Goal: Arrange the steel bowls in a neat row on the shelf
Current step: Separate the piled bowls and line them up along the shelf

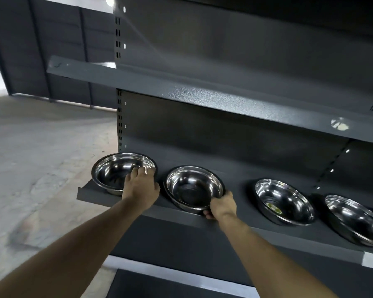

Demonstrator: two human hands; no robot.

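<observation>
Your left hand (141,186) grips the near right rim of the first bowl (116,171), fingers (138,169) hooked over the edge into the inside and the thumb down the outer wall, so it is closed on that bowl. Your right hand (222,204) pinches the near right rim of the second bowl (192,188), fingers curled over the lip and the thumb (208,215) pressed underneath, against the shelf's front edge. Both bowls sit on the dark shelf (241,203), the first at its far left end and the second just beside it with a small gap between them. A third bowl (282,201) stands apart to the right, with a small green and yellow mark inside it, and a fourth bowl (357,218) is partly cut off by the frame edge. All four lie in a rough line along the shelf. The shelf is grey metal with a fine pebbled finish, and an upper shelf (181,87) of the same finish runs above, backed by flat dark panels and a slotted upright (119,117). The bowls are round, shallow, polished steel that mirrors the lights. To the left lies a pale, mottled concrete floor (41,158)
</observation>
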